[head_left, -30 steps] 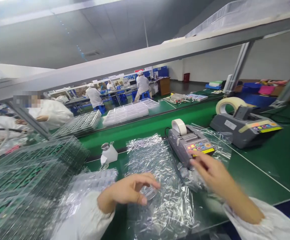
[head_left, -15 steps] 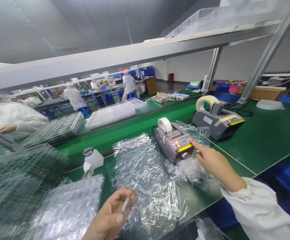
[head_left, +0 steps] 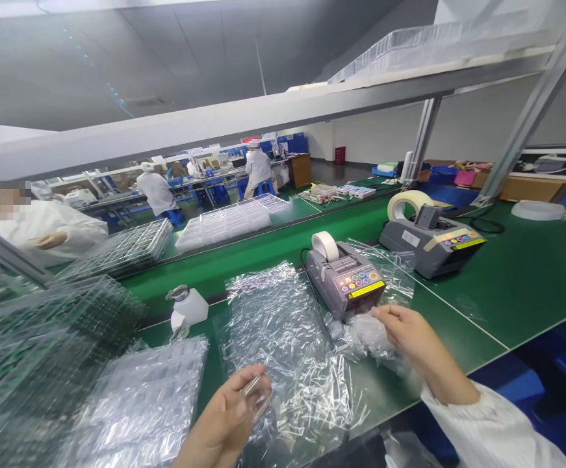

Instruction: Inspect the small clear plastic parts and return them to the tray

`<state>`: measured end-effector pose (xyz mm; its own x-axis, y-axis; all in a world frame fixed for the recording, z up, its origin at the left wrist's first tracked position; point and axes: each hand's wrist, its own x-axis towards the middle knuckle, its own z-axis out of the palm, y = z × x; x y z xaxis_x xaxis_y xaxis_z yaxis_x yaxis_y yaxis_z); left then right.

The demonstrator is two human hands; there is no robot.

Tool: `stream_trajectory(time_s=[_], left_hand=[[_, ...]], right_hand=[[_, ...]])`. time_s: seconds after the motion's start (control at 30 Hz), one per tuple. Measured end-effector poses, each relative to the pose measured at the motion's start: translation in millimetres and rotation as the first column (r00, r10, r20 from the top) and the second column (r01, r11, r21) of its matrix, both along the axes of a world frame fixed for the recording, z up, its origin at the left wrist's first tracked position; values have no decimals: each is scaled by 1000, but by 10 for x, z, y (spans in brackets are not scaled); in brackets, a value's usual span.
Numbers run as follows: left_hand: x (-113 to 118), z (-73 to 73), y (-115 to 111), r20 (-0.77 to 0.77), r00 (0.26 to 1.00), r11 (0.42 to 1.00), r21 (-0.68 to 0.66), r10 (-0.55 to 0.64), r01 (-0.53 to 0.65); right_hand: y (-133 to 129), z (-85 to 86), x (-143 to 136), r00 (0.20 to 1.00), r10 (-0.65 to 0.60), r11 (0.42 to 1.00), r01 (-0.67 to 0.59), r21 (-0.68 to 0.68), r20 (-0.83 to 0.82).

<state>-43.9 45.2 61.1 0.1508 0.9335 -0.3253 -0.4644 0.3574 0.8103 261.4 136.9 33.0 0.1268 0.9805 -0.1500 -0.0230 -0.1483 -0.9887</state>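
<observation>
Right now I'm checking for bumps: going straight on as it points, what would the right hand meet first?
The right hand would likely meet the nearer tape machine; depth is unclear, so the crumpled plastic might come first.

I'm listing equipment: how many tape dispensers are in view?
2. The nearer tape dispenser is by the right hand; the other dispenser is farther back, to the right.

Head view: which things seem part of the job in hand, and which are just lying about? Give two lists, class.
Apparently in use:
- small clear piece, held in the left hand
- nearer tape dispenser, its front close to the right hand

Seemingly just lying about:
- farther tape dispenser
- white bottle
- clear tray on the overhead shelf
</observation>
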Motion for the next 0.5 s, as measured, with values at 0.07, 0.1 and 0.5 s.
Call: stream_trajectory(time_s=[0.07, 0.1, 0.5], left_hand=[[74, -65, 49, 19, 1000, 1000, 7, 14, -14], [120, -99, 80, 36, 999, 1000, 21, 7, -8], [436, -150, 198, 143, 979, 982, 140, -147, 127]], right_hand=[[-148, 114, -121, 998, 53, 998, -52, 20, -34], [-232, 173, -203, 994, 95, 995, -93, 35, -54], [-637, 324, -926, 809, 587, 809, -583, 80, -35]])
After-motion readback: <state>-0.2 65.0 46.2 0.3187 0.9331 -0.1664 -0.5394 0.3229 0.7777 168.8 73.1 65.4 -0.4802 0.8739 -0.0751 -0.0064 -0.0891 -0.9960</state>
